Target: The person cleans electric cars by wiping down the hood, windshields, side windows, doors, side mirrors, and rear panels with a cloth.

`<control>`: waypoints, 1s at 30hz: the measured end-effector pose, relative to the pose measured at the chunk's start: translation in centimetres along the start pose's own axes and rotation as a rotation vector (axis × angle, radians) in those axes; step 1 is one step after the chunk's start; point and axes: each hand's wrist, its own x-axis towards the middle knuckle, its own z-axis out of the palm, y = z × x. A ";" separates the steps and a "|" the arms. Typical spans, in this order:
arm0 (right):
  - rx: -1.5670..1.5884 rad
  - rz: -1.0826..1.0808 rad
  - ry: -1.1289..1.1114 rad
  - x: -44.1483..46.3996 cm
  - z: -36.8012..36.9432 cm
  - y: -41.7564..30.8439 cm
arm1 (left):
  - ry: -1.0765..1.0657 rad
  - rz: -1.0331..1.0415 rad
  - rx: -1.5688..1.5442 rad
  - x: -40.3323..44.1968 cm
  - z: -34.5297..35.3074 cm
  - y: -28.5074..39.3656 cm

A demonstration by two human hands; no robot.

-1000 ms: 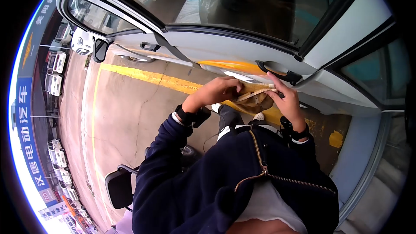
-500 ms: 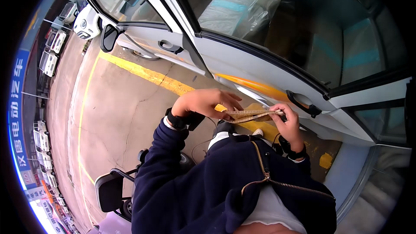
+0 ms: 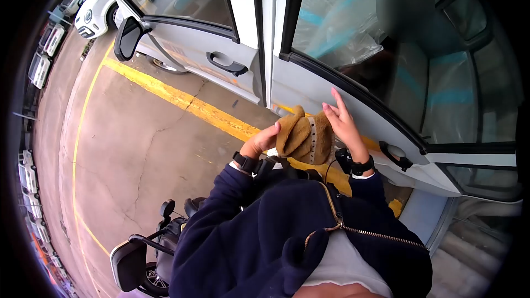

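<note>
A fuzzy brown cloth (image 3: pixel 298 135) with a pale, dotted edge strip is bunched between my hands, in front of a white car door. My left hand (image 3: pixel 264 140) grips its left side, thumb toward the cloth and the other fingers mostly hidden behind it. On the right, my right hand (image 3: pixel 343 120) has its fingers stretched upward and apart, its palm side against or close to the cloth's right edge. Both wrists wear black straps with small devices.
The white car's doors (image 3: pixel 210 66) run across the front, with black handles and a side mirror (image 3: pixel 128 38). A yellow line (image 3: pixel 182 99) crosses the ground. A scooter (image 3: pixel 157 248) stands at lower left. Parked vehicles line the far left.
The cloth has gone from a flat, stretched strip to a bunched, upright shape. My right hand's fingers have spread upward. The view has turned, bringing more of the front car door into sight.
</note>
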 end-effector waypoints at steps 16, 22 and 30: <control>0.189 0.077 0.082 0.2 4.3 0.2 | 0.549 -0.190 -0.127 2.7 -7.2 0.4; -0.549 -0.633 0.195 9.7 6.9 -5.8 | 0.638 0.604 0.673 7.2 -3.5 5.7; -0.987 -0.671 0.367 13.1 9.8 -1.4 | 0.787 0.474 1.195 9.0 -5.9 4.7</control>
